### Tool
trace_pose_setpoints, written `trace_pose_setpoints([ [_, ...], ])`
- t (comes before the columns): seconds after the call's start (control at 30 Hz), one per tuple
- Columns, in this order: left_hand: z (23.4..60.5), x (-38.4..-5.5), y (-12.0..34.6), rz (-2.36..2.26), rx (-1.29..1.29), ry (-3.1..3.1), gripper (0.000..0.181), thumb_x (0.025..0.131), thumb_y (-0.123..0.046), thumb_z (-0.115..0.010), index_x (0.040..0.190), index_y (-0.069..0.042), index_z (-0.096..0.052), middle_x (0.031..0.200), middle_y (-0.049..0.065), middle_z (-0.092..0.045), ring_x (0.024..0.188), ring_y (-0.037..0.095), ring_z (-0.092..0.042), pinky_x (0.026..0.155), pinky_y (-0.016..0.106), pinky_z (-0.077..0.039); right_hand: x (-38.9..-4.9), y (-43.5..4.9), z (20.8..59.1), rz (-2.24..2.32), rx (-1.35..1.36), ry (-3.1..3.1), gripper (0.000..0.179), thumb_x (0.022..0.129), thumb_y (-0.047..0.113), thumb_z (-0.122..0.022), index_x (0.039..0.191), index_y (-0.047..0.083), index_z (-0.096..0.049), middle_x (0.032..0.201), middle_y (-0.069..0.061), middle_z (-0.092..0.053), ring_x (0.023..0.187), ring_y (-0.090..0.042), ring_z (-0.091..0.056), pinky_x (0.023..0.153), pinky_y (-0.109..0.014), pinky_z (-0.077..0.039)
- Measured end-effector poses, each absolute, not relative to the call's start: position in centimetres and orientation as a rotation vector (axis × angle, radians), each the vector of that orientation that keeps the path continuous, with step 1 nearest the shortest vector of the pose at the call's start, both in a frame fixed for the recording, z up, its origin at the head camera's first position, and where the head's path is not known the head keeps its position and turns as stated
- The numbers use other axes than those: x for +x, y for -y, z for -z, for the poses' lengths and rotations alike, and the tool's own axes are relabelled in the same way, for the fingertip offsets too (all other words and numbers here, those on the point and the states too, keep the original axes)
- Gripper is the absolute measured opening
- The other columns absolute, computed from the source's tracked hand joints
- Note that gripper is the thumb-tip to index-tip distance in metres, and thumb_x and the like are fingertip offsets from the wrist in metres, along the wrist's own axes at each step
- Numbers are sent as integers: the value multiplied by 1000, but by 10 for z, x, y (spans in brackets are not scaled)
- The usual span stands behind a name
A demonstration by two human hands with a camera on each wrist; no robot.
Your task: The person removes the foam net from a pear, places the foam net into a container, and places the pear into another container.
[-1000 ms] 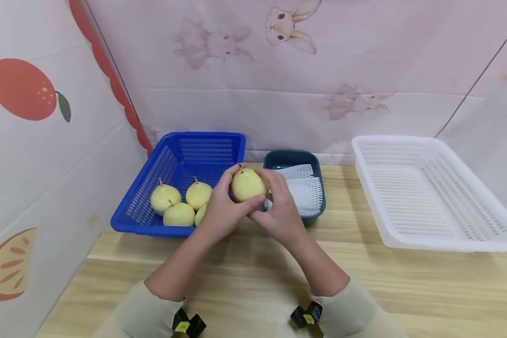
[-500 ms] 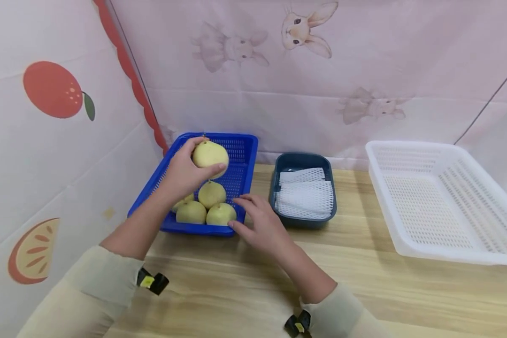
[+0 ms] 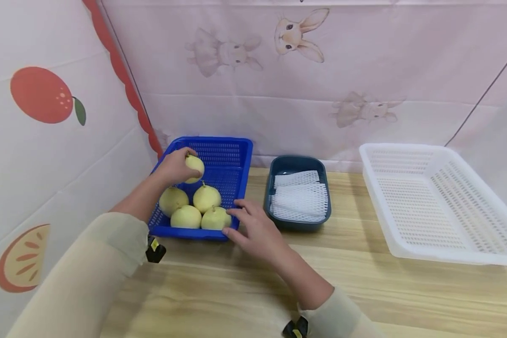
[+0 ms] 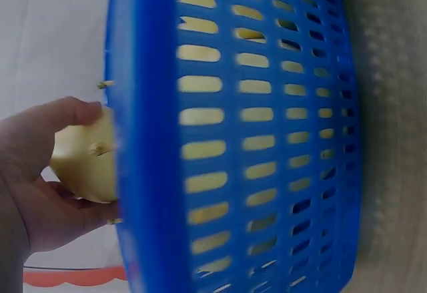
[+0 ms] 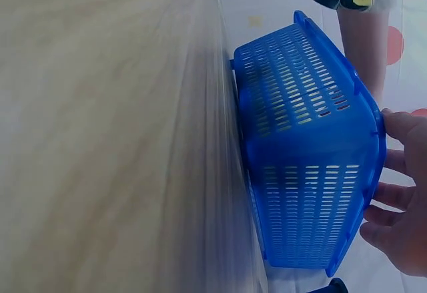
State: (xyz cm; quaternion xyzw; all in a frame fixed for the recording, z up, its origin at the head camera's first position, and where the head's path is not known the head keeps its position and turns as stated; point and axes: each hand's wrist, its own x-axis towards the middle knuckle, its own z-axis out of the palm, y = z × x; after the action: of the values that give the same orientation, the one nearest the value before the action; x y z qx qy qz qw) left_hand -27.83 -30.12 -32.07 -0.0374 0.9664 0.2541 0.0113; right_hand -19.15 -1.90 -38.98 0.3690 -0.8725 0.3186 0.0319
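Note:
In the head view my left hand [image 3: 177,166] grips a pale yellow pear [image 3: 194,169] over the left part of the blue basket [image 3: 238,188]. The left wrist view shows thumb and fingers around that pear [image 4: 90,153], partly hidden behind the basket's rim [image 4: 147,139]. Several more pears [image 3: 207,198] sit together at the basket's near end, stems up. My right hand [image 3: 257,230] rests its fingertips at the basket's near right corner, fingers loosely bent. From the right wrist, the fingertips of this hand [image 5: 403,193] meet the rim from outside.
Right of the blue basket stands a dark teal tub [image 3: 297,225] with white foam net sleeves [image 3: 300,199] inside. A white basket [image 3: 405,253] is at the right of the wooden table [image 3: 219,291]. Printed cloth walls [image 3: 287,117] close off the back and left.
Both hands held one pear at centre; the right hand let go and moved to the blue basket's corner. My left hand carried the pear left over the basket and lowered it.

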Motion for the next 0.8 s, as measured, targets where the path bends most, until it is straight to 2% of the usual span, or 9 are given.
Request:
trace_pose_setpoints([
  [0.07,326,-283,302,-716,-116,-3001,65,86,-30,-74,139,-5,-45,130,22,-54,115,39,-53,91,51,-50,-190,19,389,-974,1133,2691,47,97,48,-58,134,20,-60,150,-4,-44,145,-26,-32,117,-47,-30],
  [0.33,341,-290,311,-502,-137,-2942,69,88,-40,-71,137,2,-47,133,26,-53,125,45,-46,104,60,-38,-187,21,387,-964,1145,2701,48,97,50,-56,134,20,-60,151,-2,-43,145,-26,-32,116,-47,-32],
  [0.53,343,-285,314,-506,-151,-2828,68,90,-42,-68,137,4,-48,137,28,-50,127,45,-45,104,59,-41,-185,20,386,-919,1150,2729,49,98,53,-52,135,21,-59,153,-1,-40,145,-23,-32,115,-46,-34],
  [0.67,340,-286,315,-498,-126,-2838,69,91,-45,-66,136,5,-49,136,29,-51,124,44,-48,98,56,-45,-187,20,383,-878,1168,2752,50,98,54,-50,136,22,-57,155,0,-38,146,-21,-32,115,-44,-35],
  [0.8,336,-287,312,-488,-152,-2816,77,94,-49,-60,144,6,-39,144,30,-43,130,45,-44,99,56,-45,-191,16,378,-826,1225,2770,52,98,55,-50,139,23,-55,156,0,-37,146,-21,-31,115,-43,-34],
])
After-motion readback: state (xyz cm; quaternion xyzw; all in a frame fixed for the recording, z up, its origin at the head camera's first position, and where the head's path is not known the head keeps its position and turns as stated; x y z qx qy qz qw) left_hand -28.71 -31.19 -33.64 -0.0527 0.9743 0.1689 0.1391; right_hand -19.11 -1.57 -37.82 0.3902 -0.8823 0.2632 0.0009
